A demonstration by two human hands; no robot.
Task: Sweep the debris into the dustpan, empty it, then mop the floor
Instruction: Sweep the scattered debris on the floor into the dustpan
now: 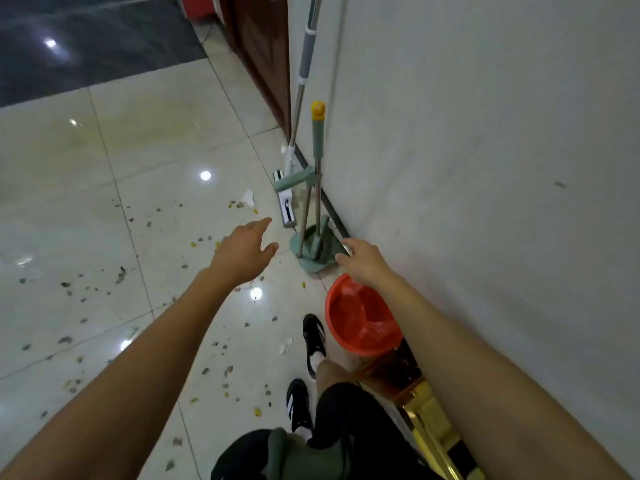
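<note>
Hands extended forward over a tiled floor [69,150], both bare and holding nothing. Left hand [244,249]: fingers straight and loosely spread, thumb out to the side, palm turned down, raised above the floor. Right hand [360,259]: fingers relaxed and reaching toward the base of the green dustpan [313,249], its fingertips in line with a metallic edge by the pan; contact cannot be judged from this angle.

Dustpan: stands upright against the pale wall [485,168] with the broom [318,133] clipped upright beside its long handle; the broom grip is green with a yellow cap. Mop [294,126]: leans on the wall just behind the dustpan set, grey-sleeved metal pole rising out of view, flat white head resting on the tiles.

Debris [121,271]: small dark and yellow scraps, leaf-like, scattered widely over the glossy tiles to the left of the hands and toward the viewer; a crumpled white scrap [248,197] lies near the mop head.

Red basin [360,315]: sits on the floor by the wall, just below the right forearm, lined with clear plastic. Black-and-white shoes [313,336] of the person stand beside it. Dark wooden door [266,57] farther along the wall.
</note>
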